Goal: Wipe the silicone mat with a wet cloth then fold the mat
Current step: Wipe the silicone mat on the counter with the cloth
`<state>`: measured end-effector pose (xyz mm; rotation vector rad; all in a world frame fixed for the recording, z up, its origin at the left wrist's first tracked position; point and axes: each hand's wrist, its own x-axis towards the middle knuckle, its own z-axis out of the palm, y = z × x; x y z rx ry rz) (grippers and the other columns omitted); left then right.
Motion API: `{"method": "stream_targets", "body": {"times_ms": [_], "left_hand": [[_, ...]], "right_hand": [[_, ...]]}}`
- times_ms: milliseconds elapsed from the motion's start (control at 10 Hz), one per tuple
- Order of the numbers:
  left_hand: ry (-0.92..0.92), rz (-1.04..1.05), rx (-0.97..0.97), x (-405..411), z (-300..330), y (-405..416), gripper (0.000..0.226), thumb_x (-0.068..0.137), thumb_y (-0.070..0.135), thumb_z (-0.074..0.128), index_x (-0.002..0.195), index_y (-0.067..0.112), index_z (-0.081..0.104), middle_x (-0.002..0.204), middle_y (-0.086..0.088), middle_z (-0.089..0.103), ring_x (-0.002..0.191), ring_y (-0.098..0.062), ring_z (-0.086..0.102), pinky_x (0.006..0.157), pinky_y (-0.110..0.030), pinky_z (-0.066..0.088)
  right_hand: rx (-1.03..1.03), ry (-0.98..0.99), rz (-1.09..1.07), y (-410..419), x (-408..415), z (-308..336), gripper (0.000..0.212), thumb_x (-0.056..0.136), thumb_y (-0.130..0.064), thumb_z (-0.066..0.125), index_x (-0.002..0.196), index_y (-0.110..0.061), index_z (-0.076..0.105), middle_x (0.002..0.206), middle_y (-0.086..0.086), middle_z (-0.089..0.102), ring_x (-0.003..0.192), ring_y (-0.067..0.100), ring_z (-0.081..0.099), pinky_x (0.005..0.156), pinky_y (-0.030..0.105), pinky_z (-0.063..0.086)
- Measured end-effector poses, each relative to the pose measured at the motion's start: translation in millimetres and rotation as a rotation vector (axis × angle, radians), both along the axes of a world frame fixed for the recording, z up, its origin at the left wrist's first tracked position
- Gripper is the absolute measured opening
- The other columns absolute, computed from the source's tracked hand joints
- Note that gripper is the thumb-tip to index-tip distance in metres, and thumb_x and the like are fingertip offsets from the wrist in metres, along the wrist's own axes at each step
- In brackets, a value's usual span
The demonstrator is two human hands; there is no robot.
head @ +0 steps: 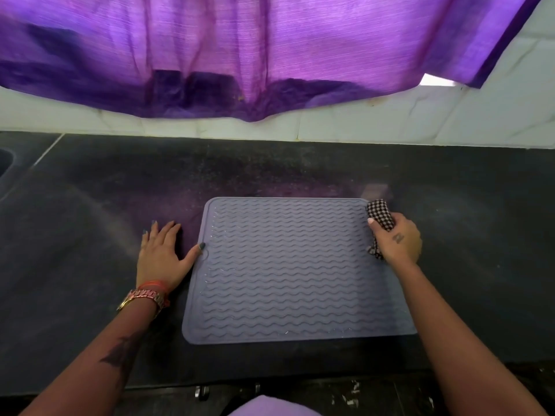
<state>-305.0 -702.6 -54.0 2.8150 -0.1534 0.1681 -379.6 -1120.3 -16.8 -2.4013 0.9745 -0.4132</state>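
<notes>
Two hands work at one mat (297, 268), a grey-blue silicone sheet lying flat on the dark counter (90, 205) in front of the person. Its long axis runs left to right, parallel to the counter's front edge and to the white tiled wall (390, 121) behind; the short sides point toward and away from the person. Wavy ridges cover its top face, running along the long axis, and a plain flat border surrounds them. All four rounded corners lie down on the counter, nothing folded.

Left hand (163, 253) rests palm down on the counter just beside the mat's left edge, fingers straight and close together, pointing away from the person. Its thumb is spread out to the right, the tip touching the mat's left border. A watch (144, 297) and bands sit on that wrist.

Right hand (396, 240) is curled round a bunched checked cloth (380, 216), gripping it at the mat's far right corner. The cloth sticks out above and below the fist and touches the mat's right edge.

A purple curtain (240, 55) hangs over the wall behind the counter. At the far left, part of a recess in the counter shows; what it holds cannot be seen.
</notes>
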Motion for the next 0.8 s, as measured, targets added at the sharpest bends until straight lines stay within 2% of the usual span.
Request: {"method": "stream_targets", "body": {"times_ms": [100, 200, 300, 400, 500, 600, 700, 800], "left_hand": [[0.011, 0.001, 0.008, 0, 0, 0, 0.100, 0.068, 0.078, 0.016, 0.139, 0.011, 0.039, 0.150, -0.008, 0.034, 0.144, -0.027, 0.014, 0.119, -0.041, 0.006], [0.014, -0.001, 0.008, 1, 0, 0, 0.100, 0.068, 0.078, 0.016, 0.139, 0.011, 0.039, 0.149, -0.008, 0.034, 0.143, -0.027, 0.015, 0.118, -0.042, 0.007], [0.002, -0.002, 0.009, 0, 0, -1, 0.099, 0.069, 0.077, 0.017, 0.139, 0.011, 0.040, 0.149, -0.008, 0.035, 0.143, -0.028, 0.016, 0.118, -0.043, 0.007], [0.000, 0.000, 0.011, 0, 0, -2, 0.099, 0.069, 0.077, 0.017, 0.139, 0.012, 0.040, 0.149, -0.008, 0.035, 0.143, -0.027, 0.015, 0.118, -0.042, 0.007], [0.004, -0.002, 0.012, 0, 1, -2, 0.099, 0.069, 0.077, 0.016, 0.139, 0.012, 0.039, 0.150, -0.007, 0.033, 0.144, -0.027, 0.014, 0.119, -0.042, 0.005], [0.008, -0.005, 0.015, -1, 2, -2, 0.099, 0.069, 0.077, 0.015, 0.140, 0.012, 0.038, 0.150, -0.007, 0.032, 0.144, -0.026, 0.013, 0.119, -0.041, 0.005], [0.007, 0.000, 0.007, -1, 3, -2, 0.099, 0.069, 0.077, 0.016, 0.140, 0.012, 0.037, 0.150, -0.008, 0.033, 0.144, -0.027, 0.014, 0.119, -0.042, 0.006], [0.004, 0.006, 0.003, -2, 3, -2, 0.099, 0.069, 0.077, 0.017, 0.140, 0.012, 0.037, 0.150, -0.009, 0.033, 0.144, -0.027, 0.014, 0.119, -0.042, 0.006]], "right_hand": [[-0.280, 0.124, 0.039, 14, 1, -14, 0.050, 0.085, -0.039, 0.059, 0.117, -0.001, 0.050, 0.119, 0.025, 0.048, 0.106, 0.041, 0.047, 0.087, 0.045, 0.041], [-0.372, 0.188, 0.041, 27, 6, -16, 0.047, 0.087, -0.037, 0.055, 0.113, 0.000, 0.045, 0.117, 0.024, 0.046, 0.107, 0.040, 0.044, 0.086, 0.048, 0.041], [-0.263, 0.199, 0.098, 15, 10, -14, 0.049, 0.087, -0.037, 0.056, 0.119, -0.002, 0.044, 0.122, 0.023, 0.044, 0.111, 0.041, 0.043, 0.089, 0.046, 0.041], [0.032, 0.107, 0.139, -8, 10, -5, 0.049, 0.084, -0.037, 0.062, 0.122, -0.009, 0.052, 0.122, 0.020, 0.049, 0.111, 0.037, 0.049, 0.091, 0.038, 0.040], [-0.035, 0.058, 0.058, -2, 6, -6, 0.046, 0.085, -0.034, 0.061, 0.122, -0.007, 0.052, 0.121, 0.023, 0.049, 0.108, 0.039, 0.049, 0.089, 0.040, 0.041], [-0.261, 0.153, 0.075, 23, 9, -14, 0.048, 0.087, -0.030, 0.057, 0.122, 0.000, 0.044, 0.122, 0.025, 0.043, 0.109, 0.042, 0.043, 0.088, 0.046, 0.042], [-0.144, 0.167, 0.193, 18, 18, -9, 0.050, 0.088, -0.028, 0.057, 0.129, -0.002, 0.042, 0.126, 0.023, 0.040, 0.114, 0.041, 0.041, 0.093, 0.044, 0.039], [-0.002, 0.066, 0.297, -2, 17, -5, 0.050, 0.087, -0.026, 0.060, 0.132, -0.009, 0.046, 0.125, 0.022, 0.046, 0.115, 0.039, 0.046, 0.096, 0.040, 0.038]]}}
